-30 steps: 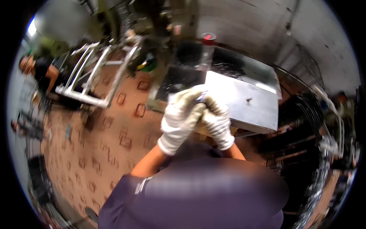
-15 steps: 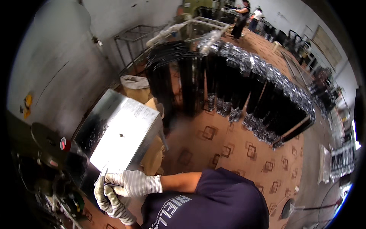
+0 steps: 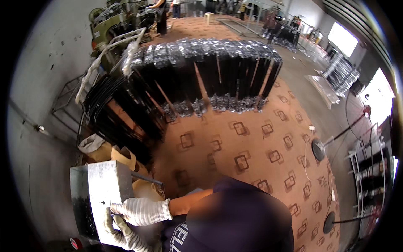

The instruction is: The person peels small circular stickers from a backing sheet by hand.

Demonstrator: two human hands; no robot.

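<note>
My right hand [image 3: 145, 211], in a striped pale work glove, reaches in over the front of a bright metal box [image 3: 100, 185]. Its fingers are closed and press toward those of my left hand [image 3: 121, 235], gloved alike. The left fingers curl upward, thumb and forefinger close together. Both sets of fingertips meet just above the shiny top of the box. Whatever lies between them is too small and hidden to make out. A small dark spot marks the metal next to the right fingertips.
Long rows of black frames wrapped in clear plastic [image 3: 210, 71] stand beyond the patterned brown floor [image 3: 239, 161]. Bare black curved frames [image 3: 107, 98] lean at the left. Brown sacks [image 3: 124, 157] sit behind the box. Fan stands [image 3: 319, 149] rise at the right. A person [image 3: 161, 17] stands far off.
The view has swung to the right, so the box and my hands sit lower left. A thin pale sliver seen at my fingertips before no longer shows. My hands remain together.
</note>
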